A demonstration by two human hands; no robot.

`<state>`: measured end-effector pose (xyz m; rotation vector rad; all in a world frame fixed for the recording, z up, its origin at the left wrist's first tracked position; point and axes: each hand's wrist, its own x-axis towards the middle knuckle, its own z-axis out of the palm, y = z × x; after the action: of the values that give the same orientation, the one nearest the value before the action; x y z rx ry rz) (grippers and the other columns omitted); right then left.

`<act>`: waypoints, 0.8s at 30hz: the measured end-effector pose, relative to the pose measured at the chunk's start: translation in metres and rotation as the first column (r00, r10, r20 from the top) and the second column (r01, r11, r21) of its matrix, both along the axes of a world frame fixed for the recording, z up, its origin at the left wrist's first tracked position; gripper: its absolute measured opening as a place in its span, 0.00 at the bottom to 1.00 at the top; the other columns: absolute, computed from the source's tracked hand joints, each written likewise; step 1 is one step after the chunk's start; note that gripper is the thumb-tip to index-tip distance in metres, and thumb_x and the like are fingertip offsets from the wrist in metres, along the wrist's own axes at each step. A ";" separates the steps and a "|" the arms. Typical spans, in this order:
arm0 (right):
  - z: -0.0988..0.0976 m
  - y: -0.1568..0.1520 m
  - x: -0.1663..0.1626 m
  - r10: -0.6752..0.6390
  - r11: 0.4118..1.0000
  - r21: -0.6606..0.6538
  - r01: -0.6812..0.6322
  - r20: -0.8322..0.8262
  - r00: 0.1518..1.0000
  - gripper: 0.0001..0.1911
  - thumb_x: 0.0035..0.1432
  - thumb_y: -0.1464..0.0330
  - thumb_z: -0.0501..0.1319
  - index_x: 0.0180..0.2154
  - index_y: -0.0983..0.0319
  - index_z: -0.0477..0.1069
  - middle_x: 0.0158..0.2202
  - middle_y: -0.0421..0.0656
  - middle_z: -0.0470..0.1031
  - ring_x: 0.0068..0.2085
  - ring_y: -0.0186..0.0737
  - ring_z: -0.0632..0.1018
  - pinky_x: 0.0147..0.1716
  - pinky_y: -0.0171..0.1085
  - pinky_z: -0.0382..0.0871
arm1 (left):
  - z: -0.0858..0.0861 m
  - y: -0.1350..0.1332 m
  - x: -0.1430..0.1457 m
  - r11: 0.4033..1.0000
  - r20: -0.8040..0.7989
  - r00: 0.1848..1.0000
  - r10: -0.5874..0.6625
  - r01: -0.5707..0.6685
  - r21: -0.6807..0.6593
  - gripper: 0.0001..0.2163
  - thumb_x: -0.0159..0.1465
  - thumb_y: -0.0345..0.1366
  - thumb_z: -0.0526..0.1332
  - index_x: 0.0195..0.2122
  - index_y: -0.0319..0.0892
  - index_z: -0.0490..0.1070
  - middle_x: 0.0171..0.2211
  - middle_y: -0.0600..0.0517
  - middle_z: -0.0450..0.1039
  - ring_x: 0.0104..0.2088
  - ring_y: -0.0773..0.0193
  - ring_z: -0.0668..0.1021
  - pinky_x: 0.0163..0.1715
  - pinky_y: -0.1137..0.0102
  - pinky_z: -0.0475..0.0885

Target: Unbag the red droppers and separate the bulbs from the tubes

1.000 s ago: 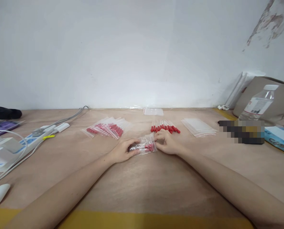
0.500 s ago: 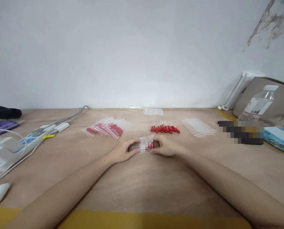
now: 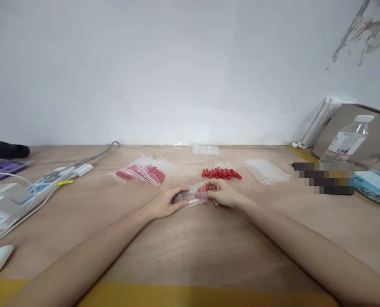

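The blue pack, nearer and to the right of the bottle, reads "C&S", its middle sign blurred. The bottle's white label shows a barcode; its other print is illegible.

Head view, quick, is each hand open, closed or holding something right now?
Left hand: holding one end of the clear bag.
Right hand: at its other end, beside red bulbs; grip cannot be told.

Head-worn camera, from the desk's near side, fairly close, facing forward and down, wall behind the desk
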<state>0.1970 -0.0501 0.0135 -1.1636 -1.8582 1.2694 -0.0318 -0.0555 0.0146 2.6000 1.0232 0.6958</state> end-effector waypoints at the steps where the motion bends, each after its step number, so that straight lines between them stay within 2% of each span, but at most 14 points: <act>1: 0.002 -0.002 0.001 0.016 0.995 0.100 -0.021 0.050 0.999 0.08 0.49 0.68 0.58 0.33 0.63 0.65 0.27 0.38 0.69 0.20 0.26 0.64 0.18 0.28 0.58 | 0.000 0.000 0.000 1.000 0.005 1.000 -0.003 0.003 0.000 0.18 0.59 0.41 0.57 0.50 0.42 0.64 0.44 0.49 0.71 0.42 0.62 0.73 0.42 0.68 0.68; 4: 0.011 -0.009 0.004 0.086 0.905 0.385 -0.182 0.254 0.963 0.07 0.47 0.69 0.61 0.31 0.63 0.67 0.26 0.38 0.68 0.24 0.29 0.67 0.22 0.29 0.59 | 0.000 0.000 0.000 1.000 0.007 1.000 -0.015 0.015 0.006 0.18 0.59 0.41 0.57 0.50 0.43 0.64 0.43 0.49 0.71 0.40 0.62 0.73 0.41 0.68 0.68; 6: 0.014 -0.011 0.006 0.099 0.859 0.439 -0.262 0.359 0.928 0.06 0.45 0.70 0.61 0.30 0.62 0.68 0.26 0.38 0.69 0.25 0.30 0.67 0.23 0.30 0.58 | 0.000 0.000 0.000 1.000 0.004 1.000 -0.023 0.023 0.015 0.18 0.59 0.41 0.57 0.50 0.43 0.64 0.43 0.49 0.71 0.41 0.62 0.73 0.42 0.67 0.67; 8: 0.014 -0.010 0.005 0.059 0.858 0.453 -0.242 0.381 0.923 0.03 0.45 0.71 0.61 0.28 0.62 0.69 0.25 0.38 0.70 0.25 0.31 0.68 0.24 0.30 0.58 | 0.000 0.000 0.000 1.000 0.003 1.000 -0.022 0.021 0.021 0.18 0.59 0.41 0.57 0.50 0.43 0.64 0.43 0.49 0.71 0.41 0.62 0.73 0.43 0.67 0.67; 10: 0.010 -0.007 0.004 0.002 0.880 0.451 -0.150 0.313 0.950 0.02 0.48 0.71 0.59 0.27 0.63 0.70 0.26 0.39 0.71 0.26 0.32 0.69 0.25 0.31 0.60 | -0.001 0.001 0.000 1.000 0.000 1.000 -0.010 0.010 0.022 0.18 0.59 0.41 0.57 0.50 0.43 0.64 0.43 0.49 0.71 0.41 0.61 0.73 0.43 0.67 0.67; 12: 0.005 -0.003 0.002 -0.001 0.932 0.356 -0.064 0.181 0.983 0.05 0.50 0.69 0.58 0.31 0.63 0.71 0.28 0.40 0.72 0.27 0.32 0.70 0.25 0.30 0.62 | -0.001 0.001 -0.001 1.000 -0.003 1.000 -0.001 0.001 0.021 0.18 0.59 0.41 0.57 0.50 0.43 0.64 0.44 0.48 0.71 0.42 0.61 0.73 0.43 0.67 0.67; 15: 0.002 0.001 0.002 0.036 0.998 0.050 -0.037 0.002 0.999 0.10 0.51 0.67 0.58 0.38 0.63 0.68 0.24 0.38 0.71 0.22 0.30 0.70 0.18 0.29 0.62 | 0.000 0.000 -0.001 1.000 -0.001 1.000 -0.013 0.013 0.010 0.18 0.59 0.40 0.57 0.50 0.43 0.63 0.46 0.49 0.69 0.44 0.61 0.72 0.45 0.67 0.67; 17: 0.002 0.003 0.003 0.011 0.992 -0.124 -0.018 -0.056 0.998 0.08 0.52 0.67 0.57 0.36 0.63 0.67 0.19 0.35 0.68 0.17 0.28 0.69 0.13 0.27 0.60 | 0.000 0.000 0.000 1.000 0.007 0.999 -0.031 0.031 0.000 0.18 0.59 0.40 0.57 0.51 0.43 0.63 0.46 0.49 0.69 0.45 0.61 0.72 0.46 0.67 0.66; 19: 0.004 0.004 0.004 -0.023 0.974 -0.227 0.000 -0.100 0.995 0.06 0.54 0.67 0.56 0.32 0.64 0.67 0.15 0.35 0.66 0.16 0.27 0.68 0.12 0.26 0.61 | 0.000 0.001 0.000 0.999 0.017 0.999 -0.048 0.048 -0.011 0.18 0.60 0.40 0.57 0.51 0.43 0.62 0.46 0.49 0.69 0.45 0.62 0.72 0.46 0.67 0.66; 22: 0.005 0.004 0.007 -0.043 0.935 -0.351 -0.044 -0.236 0.971 0.04 0.52 0.70 0.59 0.31 0.64 0.67 0.20 0.37 0.70 0.19 0.27 0.72 0.19 0.26 0.69 | 0.000 0.001 -0.001 0.998 0.022 0.999 -0.049 0.049 -0.030 0.19 0.60 0.41 0.57 0.51 0.43 0.62 0.46 0.49 0.69 0.45 0.62 0.71 0.46 0.67 0.66; 24: 0.005 0.003 0.007 -0.040 0.915 -0.392 -0.095 -0.324 0.945 0.07 0.48 0.72 0.63 0.32 0.65 0.67 0.25 0.39 0.73 0.23 0.28 0.74 0.24 0.27 0.72 | -0.001 0.001 -0.001 0.999 0.019 0.999 -0.038 0.039 -0.037 0.19 0.59 0.41 0.57 0.51 0.43 0.62 0.46 0.49 0.69 0.45 0.61 0.71 0.46 0.67 0.66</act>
<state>0.2044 -0.0473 0.0183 -1.0456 -1.4109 1.8028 -0.0328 -0.0547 0.0141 2.5699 0.9688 0.6832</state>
